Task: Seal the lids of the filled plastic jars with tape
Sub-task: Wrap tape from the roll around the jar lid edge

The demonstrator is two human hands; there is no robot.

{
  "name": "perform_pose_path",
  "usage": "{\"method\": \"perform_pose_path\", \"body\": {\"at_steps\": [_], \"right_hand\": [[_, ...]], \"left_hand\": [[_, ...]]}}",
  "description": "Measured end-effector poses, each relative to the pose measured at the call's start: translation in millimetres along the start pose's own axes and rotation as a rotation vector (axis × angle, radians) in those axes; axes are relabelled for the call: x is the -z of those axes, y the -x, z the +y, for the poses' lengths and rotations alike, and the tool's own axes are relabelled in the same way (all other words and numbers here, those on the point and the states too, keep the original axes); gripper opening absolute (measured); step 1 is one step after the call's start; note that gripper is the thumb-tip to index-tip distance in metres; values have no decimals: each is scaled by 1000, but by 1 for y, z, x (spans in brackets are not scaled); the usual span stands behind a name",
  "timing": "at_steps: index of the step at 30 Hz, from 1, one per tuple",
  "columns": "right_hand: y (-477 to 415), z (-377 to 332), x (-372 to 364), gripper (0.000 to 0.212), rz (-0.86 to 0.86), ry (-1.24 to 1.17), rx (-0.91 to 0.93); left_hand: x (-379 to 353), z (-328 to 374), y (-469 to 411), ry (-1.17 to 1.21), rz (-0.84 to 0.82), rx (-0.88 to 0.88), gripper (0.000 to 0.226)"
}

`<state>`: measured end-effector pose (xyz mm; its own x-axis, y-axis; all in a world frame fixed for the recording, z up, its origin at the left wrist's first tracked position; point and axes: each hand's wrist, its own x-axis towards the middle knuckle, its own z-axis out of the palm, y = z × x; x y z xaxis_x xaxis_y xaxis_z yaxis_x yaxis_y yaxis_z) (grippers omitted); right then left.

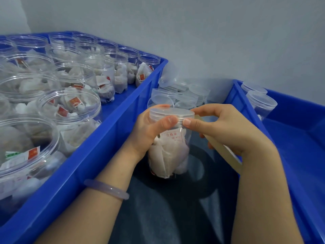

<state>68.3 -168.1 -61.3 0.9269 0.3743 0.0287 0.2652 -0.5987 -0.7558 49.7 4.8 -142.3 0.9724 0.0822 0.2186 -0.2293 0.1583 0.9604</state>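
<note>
We hold the filled jar [168, 152] upright in the gap between two crates, above a dark surface we cannot identify. Our left hand [149, 131] wraps the jar's upper wall, with its thumb pressed on the seam under the lid [171, 112]. Our right hand [228, 131] reaches in from the right. Its thumb tip sits on the same seam just beside the left thumb, and its curled fingers grip the tape roll [223, 152] — a beige ring hanging low, to the jar's right. The tape is clear and hard to make out.

The seam is a level ring around the jar's upright axis, and the roll lies to its right. So we judge the tape must be led round the seam, or the left hand must turn the jar.

The left crate [123, 124] of open filled jars sits close by our left wrist. Loose lids [184, 92] are piled behind the jar. The wall of the right crate [299, 138] stands just behind the roll — it may crowd the swing.
</note>
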Motion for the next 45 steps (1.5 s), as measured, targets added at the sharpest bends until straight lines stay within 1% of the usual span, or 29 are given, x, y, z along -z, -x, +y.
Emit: {"method": "perform_pose_path", "body": {"at_steps": [2,3,4,5,7,11,13,15,16,19,20,21,23,26,29,35,39,41,44,45], "right_hand": [[-2,-3,-4,70,-2,-15,-17],[-2,-3,-4,71,-7,-22,-31],[-1,-3,-4,67,-3,-20,-44],[-1,-2,-2,62,7,-8,-51],[0,-1,1,55,30,30,-41],[1,-2,4,48,50,93,-19],[-1,-2,3,51,31,92,-11],[0,-2,4,48,-16,60,-5],[1,-1,6,50,-50,37,-5],[10,3,16,75,-173,23,2],[13,4,18,79,-200,14,3],[16,4,19,83,-207,-5,-3],[17,4,20,85,-160,-45,-17],[14,2,17,70,-65,-26,17],[14,1,18,72,-19,12,31],[9,3,15,69,-88,-28,5],[5,7,14,70,-123,-54,-31],[3,8,12,73,-152,-60,-47],[3,12,11,77,-199,-90,-60],[4,13,12,75,-207,-97,-58]], "left_hand": [[-2,1,0,18,26,40,117],[-5,3,1,-6,46,43,128],[-8,5,2,-47,77,33,133],[-10,6,3,-93,125,14,133],[-13,5,3,-161,201,-45,124],[-21,6,4,-243,195,-115,123],[-20,4,3,-257,229,-134,114],[-18,2,4,-292,234,-143,103],[-18,1,3,-307,223,-148,98],[-15,0,1,-248,188,-154,85],[-14,0,1,-215,186,-152,83],[-12,1,0,-186,186,-148,82],[-9,2,0,-138,180,-135,83],[-7,4,2,-39,128,-108,79],[-6,7,3,30,65,-108,73],[-8,6,4,86,47,-89,75],[-7,6,5,66,35,-91,97],[-5,7,5,47,16,-91,96],[-5,11,6,-18,-36,-107,79],[-6,11,7,-63,-47,-114,84]]}}
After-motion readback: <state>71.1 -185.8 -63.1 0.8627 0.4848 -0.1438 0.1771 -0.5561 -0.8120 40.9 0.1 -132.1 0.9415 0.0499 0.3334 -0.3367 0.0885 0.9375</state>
